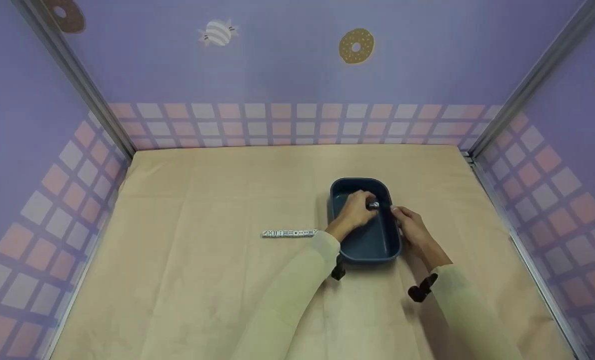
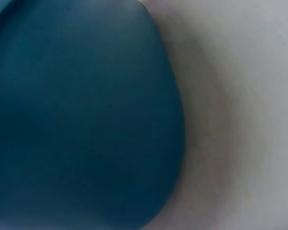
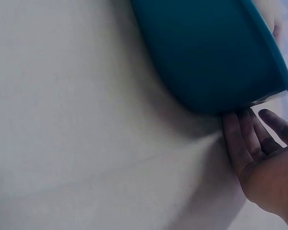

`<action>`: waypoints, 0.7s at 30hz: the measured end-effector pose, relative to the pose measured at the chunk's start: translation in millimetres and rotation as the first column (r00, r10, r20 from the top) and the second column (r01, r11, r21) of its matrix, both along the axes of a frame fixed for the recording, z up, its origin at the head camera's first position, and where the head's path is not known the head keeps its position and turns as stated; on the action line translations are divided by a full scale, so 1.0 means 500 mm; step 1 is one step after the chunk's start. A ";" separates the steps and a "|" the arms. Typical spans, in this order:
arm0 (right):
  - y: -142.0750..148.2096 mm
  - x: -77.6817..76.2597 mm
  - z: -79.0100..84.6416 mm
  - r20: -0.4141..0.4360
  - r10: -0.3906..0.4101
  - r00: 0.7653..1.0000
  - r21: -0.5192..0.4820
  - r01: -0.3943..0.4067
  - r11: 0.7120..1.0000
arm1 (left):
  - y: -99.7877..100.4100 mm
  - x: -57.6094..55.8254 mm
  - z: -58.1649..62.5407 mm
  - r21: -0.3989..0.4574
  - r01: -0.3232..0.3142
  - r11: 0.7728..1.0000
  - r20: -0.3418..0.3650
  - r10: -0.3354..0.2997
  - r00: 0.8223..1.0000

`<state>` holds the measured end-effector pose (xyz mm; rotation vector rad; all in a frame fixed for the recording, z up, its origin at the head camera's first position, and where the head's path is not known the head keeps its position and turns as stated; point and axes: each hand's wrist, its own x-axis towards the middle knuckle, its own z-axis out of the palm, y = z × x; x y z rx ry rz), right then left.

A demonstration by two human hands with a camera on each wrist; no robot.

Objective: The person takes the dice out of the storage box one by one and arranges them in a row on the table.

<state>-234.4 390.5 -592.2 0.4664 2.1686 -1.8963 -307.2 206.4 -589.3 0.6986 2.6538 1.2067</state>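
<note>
In the head view a dark blue rectangular bin (image 1: 370,252) stands right of centre on the cloth. My left hand (image 1: 356,209) reaches inside it, with curled fingers pinching a small dark-and-white piece (image 1: 373,205), too small to identify. My right hand (image 1: 412,227) holds the bin's right wall: thumb at the rim, fingers along the outside, as the right wrist view shows with the hand (image 3: 266,163) against the blue wall (image 3: 211,52). A straight row of white dice (image 1: 288,233) with dark pips lies left of the bin. Only the bin's outer wall (image 2: 86,115) and cloth show in the left wrist view.
A beige cloth (image 1: 202,200) with faint creases covers the table. Purple walls (image 1: 287,65) with pink and white checks enclose the back and both sides, joined by grey metal posts (image 1: 85,82). My left forearm (image 1: 287,300) crosses in front of the bin.
</note>
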 end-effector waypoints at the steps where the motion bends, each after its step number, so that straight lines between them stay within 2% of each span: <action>1: -0.001 0.000 0.000 0.000 0.003 1.000 -0.006 -0.003 1.000 | -0.001 -0.001 -0.001 -0.005 -0.004 1.000 -0.003 0.004 1.000; 7: -0.005 -0.001 -0.001 -0.001 -0.012 1.000 0.017 0.012 1.000 | -0.001 -0.001 -0.004 -0.050 -0.005 0.999 -0.019 0.004 1.000; 15: -0.006 -0.002 0.001 0.017 -0.024 1.000 0.023 0.023 0.999 | -0.001 -0.006 -0.009 -0.137 0.028 0.990 -0.062 -0.037 0.997; 21: -0.008 0.001 0.003 0.004 -0.022 1.000 0.005 0.022 1.000 | -0.003 -0.006 -0.008 -0.145 0.043 0.989 -0.063 -0.053 0.997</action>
